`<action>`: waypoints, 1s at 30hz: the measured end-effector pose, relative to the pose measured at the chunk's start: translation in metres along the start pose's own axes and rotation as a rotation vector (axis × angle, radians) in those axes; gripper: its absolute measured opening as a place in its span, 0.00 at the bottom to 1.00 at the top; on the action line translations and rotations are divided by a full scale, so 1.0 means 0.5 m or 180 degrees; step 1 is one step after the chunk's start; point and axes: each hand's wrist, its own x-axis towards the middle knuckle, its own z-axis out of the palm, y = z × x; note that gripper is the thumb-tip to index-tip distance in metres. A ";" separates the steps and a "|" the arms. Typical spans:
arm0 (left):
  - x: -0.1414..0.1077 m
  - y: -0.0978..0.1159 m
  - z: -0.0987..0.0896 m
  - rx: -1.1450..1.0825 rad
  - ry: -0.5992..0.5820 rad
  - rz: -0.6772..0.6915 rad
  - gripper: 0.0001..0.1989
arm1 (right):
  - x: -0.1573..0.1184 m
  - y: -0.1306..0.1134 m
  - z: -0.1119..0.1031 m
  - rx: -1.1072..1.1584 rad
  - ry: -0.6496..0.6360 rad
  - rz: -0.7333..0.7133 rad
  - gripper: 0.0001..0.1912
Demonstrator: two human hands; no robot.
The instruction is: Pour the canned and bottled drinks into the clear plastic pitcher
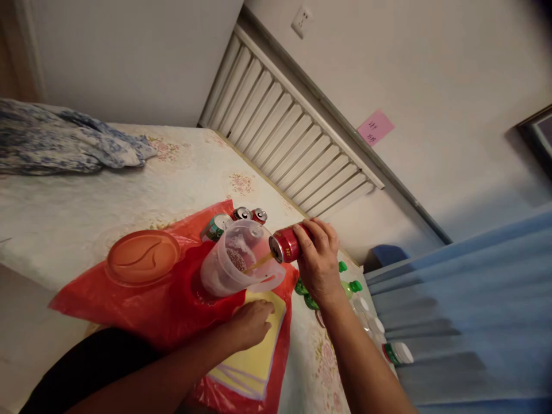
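My right hand (319,261) grips a red can (288,244), tipped on its side, and a brownish stream runs from its mouth into a clear plastic pitcher (219,270). Dark, bubbly liquid shows inside the pitcher. Its handle points right, toward my hands. My left hand (254,323) is closed beside the pitcher's base, over a yellow cloth (259,362); whether its fingers hold anything is hidden. Under these lies a red plastic sheet (125,310), with an orange lid (143,257) on its left part.
Several cans, one of them green (217,226), stand behind the pitcher. Bottles with green caps (355,286) and clear jars (375,326) are at the right. A bundled patterned cloth (73,141) lies at the far left. A radiator (284,123) lines the wall behind the table.
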 end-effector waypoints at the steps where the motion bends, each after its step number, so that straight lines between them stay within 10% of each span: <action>1: -0.001 0.003 -0.004 0.0035 -0.0086 0.0055 0.14 | 0.001 -0.001 0.000 -0.0011 -0.0007 -0.0008 0.27; 30: -0.006 0.011 -0.013 0.0145 -0.0115 0.0086 0.10 | 0.020 -0.016 -0.009 -0.0151 -0.0097 -0.0234 0.24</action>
